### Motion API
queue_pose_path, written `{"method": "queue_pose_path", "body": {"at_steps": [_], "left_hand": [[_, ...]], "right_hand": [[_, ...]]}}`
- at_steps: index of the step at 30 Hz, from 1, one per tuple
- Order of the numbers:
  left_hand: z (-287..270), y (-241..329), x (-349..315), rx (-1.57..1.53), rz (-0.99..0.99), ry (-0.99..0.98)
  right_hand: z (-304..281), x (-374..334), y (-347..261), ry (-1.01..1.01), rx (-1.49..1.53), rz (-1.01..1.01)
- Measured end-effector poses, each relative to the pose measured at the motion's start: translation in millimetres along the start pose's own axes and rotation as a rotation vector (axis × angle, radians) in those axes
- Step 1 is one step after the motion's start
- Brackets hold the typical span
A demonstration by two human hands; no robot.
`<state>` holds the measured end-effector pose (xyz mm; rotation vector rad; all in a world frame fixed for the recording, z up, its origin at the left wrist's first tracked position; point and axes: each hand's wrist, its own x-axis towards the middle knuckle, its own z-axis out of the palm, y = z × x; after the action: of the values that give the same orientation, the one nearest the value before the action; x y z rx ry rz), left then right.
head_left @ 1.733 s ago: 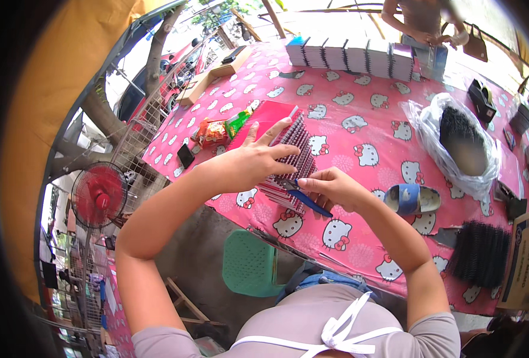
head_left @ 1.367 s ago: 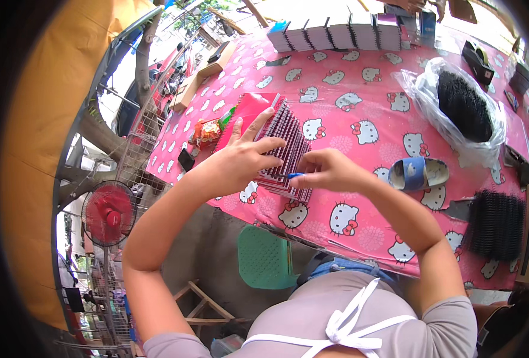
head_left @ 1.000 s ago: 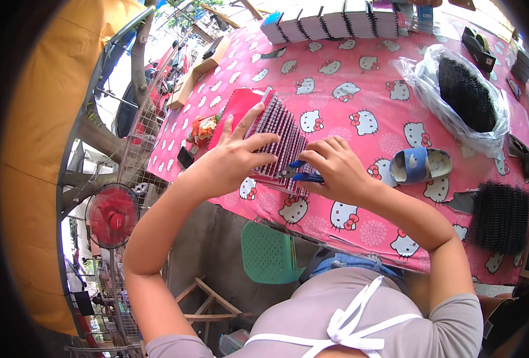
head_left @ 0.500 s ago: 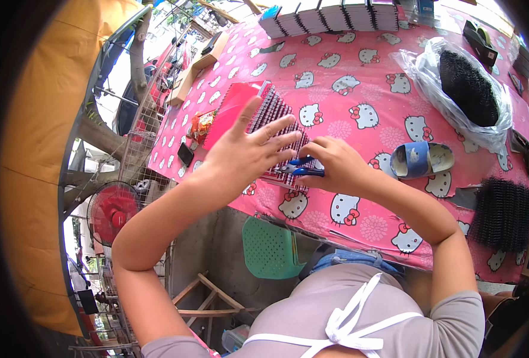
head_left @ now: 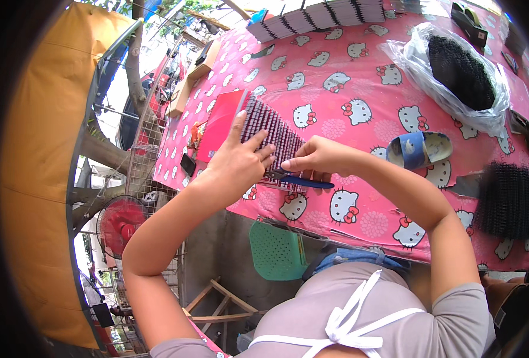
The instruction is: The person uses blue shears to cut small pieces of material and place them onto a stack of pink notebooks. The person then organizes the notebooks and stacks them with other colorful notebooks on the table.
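A stack of spiral-bound notebooks [head_left: 270, 124] lies on the table in front of me, its rows of dark coils facing up beside a glossy red cover [head_left: 220, 126]. My left hand [head_left: 236, 156] rests on the stack with fingers stretched out and apart, holding nothing. At the near right corner of the coils, my right hand [head_left: 319, 156] is closed around blue-handled pliers [head_left: 309, 182]. Its thumb and forefinger come close to the coil ends. The plier jaws lie low against the stack and are partly hidden, so I cannot tell what they grip.
Pink patterned cloth covers the table. Right of my hand sits a blue slipper-shaped thing [head_left: 418, 150]. Black coils fill a clear plastic bag [head_left: 396, 53], and more black coils [head_left: 506, 200] lie at the right. Bound books [head_left: 318, 21] line the back; a phone [head_left: 187, 164] lies left.
My left hand has come down and left onto the notebooks. My right hand has shifted its hold on the pliers, bringing thumb and forefinger nearer the coils; the handles look closer together.
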<state>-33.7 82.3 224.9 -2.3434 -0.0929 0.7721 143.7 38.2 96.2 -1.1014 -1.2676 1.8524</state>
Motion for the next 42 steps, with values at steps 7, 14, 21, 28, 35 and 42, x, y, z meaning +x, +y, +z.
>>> {"method": "queue_pose_path", "body": {"at_steps": [7, 14, 21, 28, 35, 42], "left_hand": [[3, 4, 2, 0.036, -0.001, -0.024], [-2, 2, 3, 0.042, 0.004, -0.042], [-1, 9, 12, -0.024, 0.082, 0.010], [-2, 11, 13, -0.079, 0.037, -0.090], [-13, 11, 20, -0.075, 0.044, -0.216], [7, 16, 22, -0.111, 0.073, -0.111]], "right_hand": [[9, -3, 41, 0.631, -0.977, -0.945], [6, 16, 36, 0.320, -0.617, -0.628], [9, 8, 32, 0.193, -0.583, -0.407], [13, 7, 54, 0.707, -1.064, -1.081], [0, 9, 28, 0.028, -0.261, -0.183], [12, 5, 51, 0.470, -0.849, -0.797]]}}
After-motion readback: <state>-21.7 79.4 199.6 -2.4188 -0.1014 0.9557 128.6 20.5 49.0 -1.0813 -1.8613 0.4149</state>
